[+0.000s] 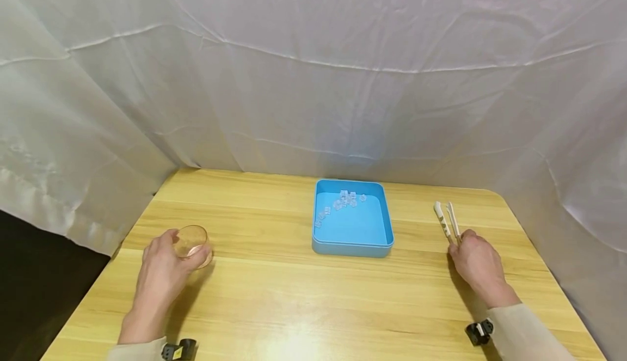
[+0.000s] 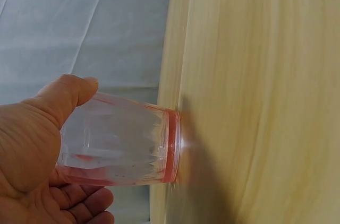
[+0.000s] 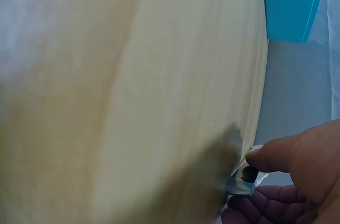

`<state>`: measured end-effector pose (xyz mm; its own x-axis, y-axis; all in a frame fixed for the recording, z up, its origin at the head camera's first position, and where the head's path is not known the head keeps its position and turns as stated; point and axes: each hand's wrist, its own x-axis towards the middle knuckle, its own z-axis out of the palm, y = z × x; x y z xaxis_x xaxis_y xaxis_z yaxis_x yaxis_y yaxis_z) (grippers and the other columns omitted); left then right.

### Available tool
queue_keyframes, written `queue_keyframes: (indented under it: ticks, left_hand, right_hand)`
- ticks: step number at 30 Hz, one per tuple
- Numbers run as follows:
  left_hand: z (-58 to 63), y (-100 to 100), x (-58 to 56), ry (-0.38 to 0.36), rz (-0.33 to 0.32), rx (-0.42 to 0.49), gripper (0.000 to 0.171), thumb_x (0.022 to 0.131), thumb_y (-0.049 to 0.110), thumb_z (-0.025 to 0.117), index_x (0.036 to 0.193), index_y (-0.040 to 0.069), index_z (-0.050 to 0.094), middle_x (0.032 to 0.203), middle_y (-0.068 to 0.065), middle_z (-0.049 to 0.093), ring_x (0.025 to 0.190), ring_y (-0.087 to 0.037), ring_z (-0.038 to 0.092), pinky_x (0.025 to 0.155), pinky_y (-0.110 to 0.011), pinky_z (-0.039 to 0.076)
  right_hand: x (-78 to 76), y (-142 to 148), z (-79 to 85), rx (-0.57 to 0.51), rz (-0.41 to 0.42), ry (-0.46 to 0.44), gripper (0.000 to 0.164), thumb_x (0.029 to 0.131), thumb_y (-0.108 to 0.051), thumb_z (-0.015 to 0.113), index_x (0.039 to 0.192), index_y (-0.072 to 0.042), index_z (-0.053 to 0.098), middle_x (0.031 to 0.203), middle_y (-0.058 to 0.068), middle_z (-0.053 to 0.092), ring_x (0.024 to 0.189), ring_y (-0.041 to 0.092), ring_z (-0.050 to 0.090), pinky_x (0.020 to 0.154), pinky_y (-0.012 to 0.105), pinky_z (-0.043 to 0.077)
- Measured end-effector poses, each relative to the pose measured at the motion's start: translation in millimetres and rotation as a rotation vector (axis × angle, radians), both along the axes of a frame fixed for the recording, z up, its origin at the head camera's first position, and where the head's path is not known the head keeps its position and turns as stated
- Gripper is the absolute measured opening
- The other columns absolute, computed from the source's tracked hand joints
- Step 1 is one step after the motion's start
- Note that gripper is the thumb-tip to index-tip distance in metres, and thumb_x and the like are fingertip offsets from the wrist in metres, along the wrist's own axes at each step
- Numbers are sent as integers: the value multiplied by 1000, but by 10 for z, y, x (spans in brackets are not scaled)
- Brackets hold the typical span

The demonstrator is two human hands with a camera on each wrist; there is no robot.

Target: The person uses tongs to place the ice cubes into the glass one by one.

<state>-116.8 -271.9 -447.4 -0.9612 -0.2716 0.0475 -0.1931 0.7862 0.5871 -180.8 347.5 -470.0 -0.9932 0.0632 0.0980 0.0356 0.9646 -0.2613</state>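
Note:
On the left side of the table, my left hand [image 1: 164, 265] grips a clear pink-tinted drinking glass [image 1: 192, 236] around its upper part. The left wrist view shows the glass [image 2: 117, 141] upright with its red-banded base at the tabletop, thumb on one side and fingers on the other. Over on the right, my right hand [image 1: 477, 265] holds a pair of tongs [image 1: 443, 221] by the near end, their two arms spread and pointing away from me. In the right wrist view the thumb and fingers pinch the metal end of the tongs [image 3: 243, 188].
A shallow blue square box [image 1: 352, 250] stands between the hands toward the back of the table [image 1: 274, 306]. Inside it lie several clear ice-like cubes [image 1: 345, 197], mostly along its back and left. A pale curtain [image 1: 313, 105] hangs behind and around the table.

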Motion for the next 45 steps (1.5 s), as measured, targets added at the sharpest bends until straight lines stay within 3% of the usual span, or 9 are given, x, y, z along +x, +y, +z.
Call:
queue_keyframes:
  ticks: [11, 19, 29, 32, 38, 45]
  left_hand:
    - [13, 173, -31, 9, -53, 22, 100, 92, 55, 76, 152, -15, 36, 142, -35, 51, 133, -55, 41, 106, -71, 41]
    - [5, 271, -62, -29, -89, 96, 102, 91, 51, 79, 153, -15, 32, 145, -36, 49, 138, -54, 38, 109, -68, 41]
    - [-25, 430, -108, -26, -112, 193, 100, 89, 47, 84, 153, -11, 34, 151, -32, 46, 143, -49, 37, 115, -64, 39]
    - [-35, 479, -107, -6, -146, 170, 97, 88, 46, 85, 152, -10, 38, 152, -32, 45, 142, -49, 38, 112, -66, 41]
    - [-33, 627, -100, 97, -244, 40, 88, 84, 41, 89, 147, -7, 50, 148, -29, 52, 138, -47, 43, 109, -66, 44]
    - [-14, 862, -84, 197, -320, -85, 82, 79, 36, 93, 140, -6, 57, 139, -26, 61, 129, -44, 53, 107, -59, 50]
  right_hand:
    - [-57, 8, -4, 11, -5, -35, 25, 98, -15, 53, 87, 7, 48, 69, 18, 53, 59, 32, 54, 52, 52, 48]
    - [-107, 15, -20, 11, -15, -65, 28, 97, -17, 49, 88, 8, 44, 68, 19, 51, 59, 32, 54, 52, 52, 49]
    - [-169, 34, -23, -1, -35, -119, 32, 100, -21, 46, 89, 9, 44, 70, 20, 53, 61, 33, 56, 54, 52, 49]
    - [-179, 37, -17, -7, -41, -136, 33, 100, -22, 46, 89, 9, 44, 71, 21, 53, 63, 34, 57, 56, 53, 50]
    - [-177, 43, -22, 2, -39, -133, 33, 100, -22, 46, 89, 9, 44, 70, 20, 53, 62, 34, 56, 55, 52, 50]
    - [-185, 37, -23, 10, -43, -137, 34, 101, -23, 46, 89, 9, 45, 70, 20, 53, 61, 34, 56, 55, 52, 50]
